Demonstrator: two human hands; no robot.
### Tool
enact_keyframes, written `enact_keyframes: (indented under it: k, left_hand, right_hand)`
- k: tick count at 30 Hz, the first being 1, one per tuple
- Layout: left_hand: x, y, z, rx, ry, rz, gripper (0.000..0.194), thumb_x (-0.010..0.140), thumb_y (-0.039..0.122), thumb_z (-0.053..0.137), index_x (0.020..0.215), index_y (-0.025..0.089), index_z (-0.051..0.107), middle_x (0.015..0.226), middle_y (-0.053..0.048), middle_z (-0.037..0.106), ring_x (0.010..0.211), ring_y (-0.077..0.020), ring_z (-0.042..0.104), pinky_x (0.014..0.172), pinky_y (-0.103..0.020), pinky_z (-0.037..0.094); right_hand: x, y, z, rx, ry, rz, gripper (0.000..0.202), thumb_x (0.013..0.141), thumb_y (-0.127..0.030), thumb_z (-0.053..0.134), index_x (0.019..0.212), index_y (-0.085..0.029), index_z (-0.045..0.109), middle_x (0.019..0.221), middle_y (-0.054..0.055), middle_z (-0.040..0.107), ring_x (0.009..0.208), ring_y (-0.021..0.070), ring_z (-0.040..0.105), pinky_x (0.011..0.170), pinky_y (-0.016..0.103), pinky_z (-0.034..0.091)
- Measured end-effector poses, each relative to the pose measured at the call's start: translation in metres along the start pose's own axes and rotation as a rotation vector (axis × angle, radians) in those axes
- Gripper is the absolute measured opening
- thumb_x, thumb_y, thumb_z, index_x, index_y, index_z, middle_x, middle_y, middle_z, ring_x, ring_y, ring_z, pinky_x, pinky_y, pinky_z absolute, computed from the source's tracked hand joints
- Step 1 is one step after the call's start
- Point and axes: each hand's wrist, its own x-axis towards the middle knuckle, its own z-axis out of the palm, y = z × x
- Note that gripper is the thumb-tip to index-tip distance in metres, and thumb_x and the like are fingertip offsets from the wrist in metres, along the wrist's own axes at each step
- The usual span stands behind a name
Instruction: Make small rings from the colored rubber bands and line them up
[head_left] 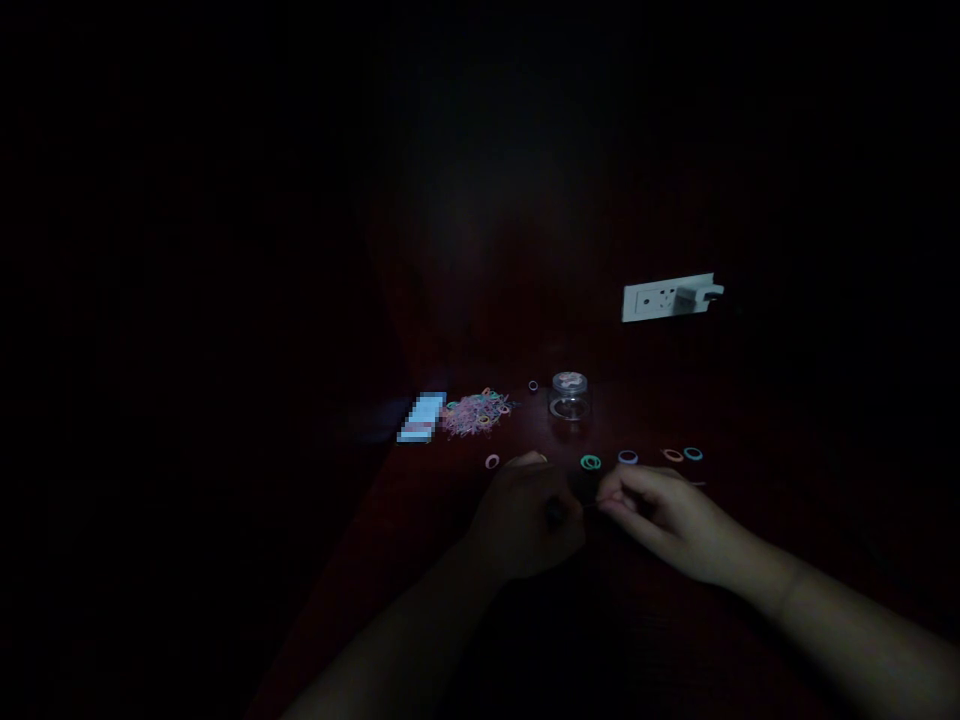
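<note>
My left hand (pixel 529 515) is closed, its fingers curled around something dark that I cannot make out. Just right of it, my right hand (pixel 667 515) pinches with thumb and forefinger; a thin, faint piece seems to run between the two hands. Beyond them on the dark red table lie a pink ring (pixel 492 462), green rings (pixel 591 462), a blue-violet ring (pixel 628 457), an orange ring (pixel 673 455) and a teal ring (pixel 693 454). A heap of small coloured bands (pixel 478 413) sits farther back on the left.
A lit phone (pixel 422 417) lies left of the heap, near the table's left edge. A clear lidded jar (pixel 570 398) stands at the back, with a small dark-centred ring (pixel 533 385) beside it. A socket panel (pixel 660 298) with a plug is on the wall.
</note>
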Motion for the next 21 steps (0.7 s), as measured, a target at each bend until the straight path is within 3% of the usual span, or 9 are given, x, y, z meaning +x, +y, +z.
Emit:
enact_keyframes:
  k: [10,21]
  left_hand:
    - [0.002,0.0,-0.001,-0.068,-0.09,-0.022,0.014,0.066,0.013,0.068,0.066,0.019,0.055,0.064,0.003,0.061,0.064,-0.0134,0.052,0.063,-0.028,0.041]
    - [0.001,-0.002,-0.002,-0.022,-0.076,-0.06,0.012,0.067,0.015,0.066,0.065,0.019,0.055,0.066,0.001,0.059,0.065,-0.0141,0.053,0.061,-0.027,0.04]
  right_hand:
    - [-0.001,0.0,-0.003,0.002,-0.026,0.002,0.022,0.094,-0.035,0.053,0.079,-0.02,0.058,0.063,-0.001,0.054,0.056,0.0124,0.049,0.052,0.024,0.043]
    - [-0.003,0.009,-0.005,-0.038,-0.049,0.009,0.023,0.096,-0.037,0.048,0.083,-0.021,0.059,0.068,0.0,0.056,0.061,0.0143,0.051,0.056,0.026,0.044]
